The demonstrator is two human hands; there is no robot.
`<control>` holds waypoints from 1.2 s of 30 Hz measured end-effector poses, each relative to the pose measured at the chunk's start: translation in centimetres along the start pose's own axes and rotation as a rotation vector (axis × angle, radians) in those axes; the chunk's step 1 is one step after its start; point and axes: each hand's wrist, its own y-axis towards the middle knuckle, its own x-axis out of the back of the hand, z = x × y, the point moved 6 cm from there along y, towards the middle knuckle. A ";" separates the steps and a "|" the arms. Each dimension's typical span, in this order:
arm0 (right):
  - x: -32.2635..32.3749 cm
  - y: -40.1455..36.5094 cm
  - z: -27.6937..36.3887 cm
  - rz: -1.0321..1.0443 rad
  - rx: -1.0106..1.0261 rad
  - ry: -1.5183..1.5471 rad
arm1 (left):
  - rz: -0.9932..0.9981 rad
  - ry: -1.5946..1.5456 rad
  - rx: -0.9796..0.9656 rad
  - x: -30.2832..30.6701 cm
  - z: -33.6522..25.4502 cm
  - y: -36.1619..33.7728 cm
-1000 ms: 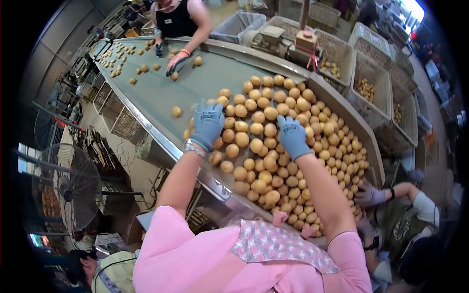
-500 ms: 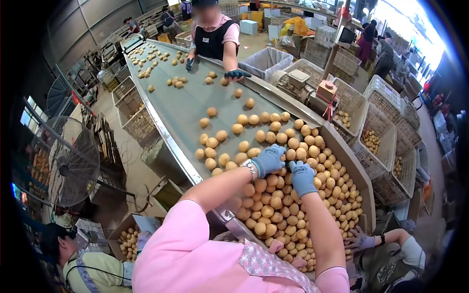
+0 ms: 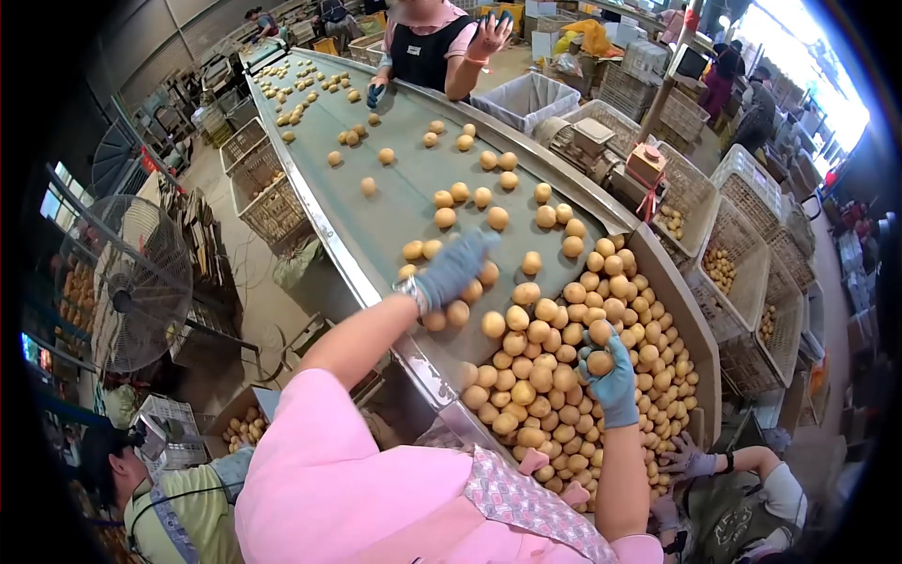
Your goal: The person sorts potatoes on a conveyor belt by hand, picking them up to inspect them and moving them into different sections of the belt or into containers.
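My left hand point(image 3: 456, 268), in a grey-blue glove, is over the green conveyor belt point(image 3: 324, 183), blurred by motion. Several round tan potatoes lie right beside and under it; whether its fingers hold one is not clear. My right hand point(image 3: 613, 376), gloved in light blue, is turned up above the pile, its fingers curled round a potato point(image 3: 599, 363). Another potato point(image 3: 599, 332) is at its fingertips. Beneath, a dense heap of potatoes point(image 3: 540, 379) fills the belt's end, while others lie scattered along the belt.
A metal rail point(image 3: 343, 268) edges the belt on the left, a raised side wall point(image 3: 691, 310) on the right. Across it stands a co-worker point(image 3: 427, 56); others are at lower left and lower right. Plastic crates point(image 3: 723, 273), a motor point(image 3: 587, 141) and a large fan point(image 3: 127, 282) stand around.
My left hand has moved left from the pile to the belt. My right hand has moved down and right, turning up with a potato. The co-worker opposite has raised one hand.
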 end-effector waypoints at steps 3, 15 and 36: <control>0.0 -2.2 0.3 -0.075 0.037 0.002 | -0.391 -0.233 0.165 2.1 0.9 1.0; -14.7 -5.5 1.4 0.094 0.927 -1.596 | 0.162 -2.794 0.448 -13.5 -15.3 -7.6; -13.4 -8.6 -2.6 0.111 0.758 -1.592 | -0.048 -2.607 0.480 -7.8 -16.7 -12.8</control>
